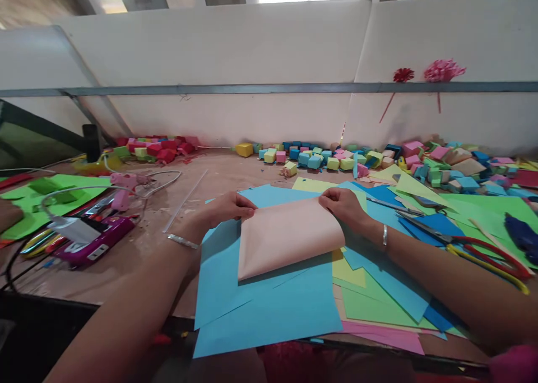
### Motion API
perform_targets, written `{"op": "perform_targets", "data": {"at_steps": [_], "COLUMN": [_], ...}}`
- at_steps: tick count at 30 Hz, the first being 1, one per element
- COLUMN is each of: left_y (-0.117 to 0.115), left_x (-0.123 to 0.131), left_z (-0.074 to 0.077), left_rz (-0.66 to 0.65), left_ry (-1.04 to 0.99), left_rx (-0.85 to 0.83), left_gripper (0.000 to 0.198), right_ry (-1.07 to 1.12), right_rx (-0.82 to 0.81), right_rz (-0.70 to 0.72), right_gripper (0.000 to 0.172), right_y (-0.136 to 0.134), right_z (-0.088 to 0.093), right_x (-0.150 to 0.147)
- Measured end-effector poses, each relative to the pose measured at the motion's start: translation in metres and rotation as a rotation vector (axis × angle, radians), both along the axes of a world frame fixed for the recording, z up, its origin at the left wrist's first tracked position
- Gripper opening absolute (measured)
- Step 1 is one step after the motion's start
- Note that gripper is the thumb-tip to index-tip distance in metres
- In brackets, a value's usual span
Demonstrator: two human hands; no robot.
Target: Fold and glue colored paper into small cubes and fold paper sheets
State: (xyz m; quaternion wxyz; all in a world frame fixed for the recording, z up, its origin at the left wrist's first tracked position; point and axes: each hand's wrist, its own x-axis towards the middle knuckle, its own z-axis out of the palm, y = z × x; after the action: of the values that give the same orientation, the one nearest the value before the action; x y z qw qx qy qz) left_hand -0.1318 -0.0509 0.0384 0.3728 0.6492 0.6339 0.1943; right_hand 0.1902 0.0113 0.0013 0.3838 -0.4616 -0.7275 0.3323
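Note:
A folded sheet of pale pink paper [290,234] is held up a little above blue paper sheets [269,321]. My left hand [229,208] pinches its upper left corner between thumb and fingers. At the upper right corner, my right hand [342,203] grips the same sheet with fingers closed. The sheet's right side curves over in a rounded bend, while its near edge runs straight. Under my right forearm lie more blue, green and yellow sheets [353,271].
Red-and-yellow scissors [483,251] lie at the right. On the left are a purple power strip [96,243], a pink glue gun [124,189] and green paper [63,198]. Many small paper boxes [311,157] line the back wall. Part of another person's hand [8,215] shows at the left edge.

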Motion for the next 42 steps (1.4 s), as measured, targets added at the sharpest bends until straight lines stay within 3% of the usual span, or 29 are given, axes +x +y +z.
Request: {"op": "perform_targets", "data": {"at_steps": [8,13,24,29,34,36,39,42], "left_y": [-0.004,-0.005,-0.001,-0.002,0.003,0.008,0.016,0.016], "left_x": [0.011,0.019,0.024,0.028,0.046,0.057,0.076,0.095], "left_z": [0.002,0.001,-0.010,-0.009,0.002,0.009,0.013,0.006], "left_rz": [-0.023,-0.052,-0.142,-0.166,-0.383,-0.456,-0.464,-0.388], "left_ry": [0.085,0.148,0.332,0.446,0.511,0.551,0.656,0.789], "left_rx": [0.017,0.075,0.138,0.255,0.286,0.254,0.241,0.290], "left_gripper": [0.031,0.017,0.016,0.015,0.028,0.024,0.013,0.032], "right_ry": [-0.310,-0.452,-0.620,-0.646,-0.656,-0.656,-0.655,-0.654], "right_rx": [0.218,0.284,0.379,0.382,0.389,0.391,0.390,0.386], "right_rz": [0.017,0.070,0.121,0.140,0.146,0.146,0.145,0.149], "right_gripper": [0.017,0.017,0.016,0.014,0.013,0.012,0.013,0.014], "right_y": [0.004,0.009,0.014,0.014,0.013,0.013,0.012,0.012], "right_z": [-0.003,-0.011,-0.018,-0.018,-0.016,-0.015,-0.015,-0.015], "right_x": [0.002,0.004,0.002,0.001,0.001,0.000,0.000,0.000]}}
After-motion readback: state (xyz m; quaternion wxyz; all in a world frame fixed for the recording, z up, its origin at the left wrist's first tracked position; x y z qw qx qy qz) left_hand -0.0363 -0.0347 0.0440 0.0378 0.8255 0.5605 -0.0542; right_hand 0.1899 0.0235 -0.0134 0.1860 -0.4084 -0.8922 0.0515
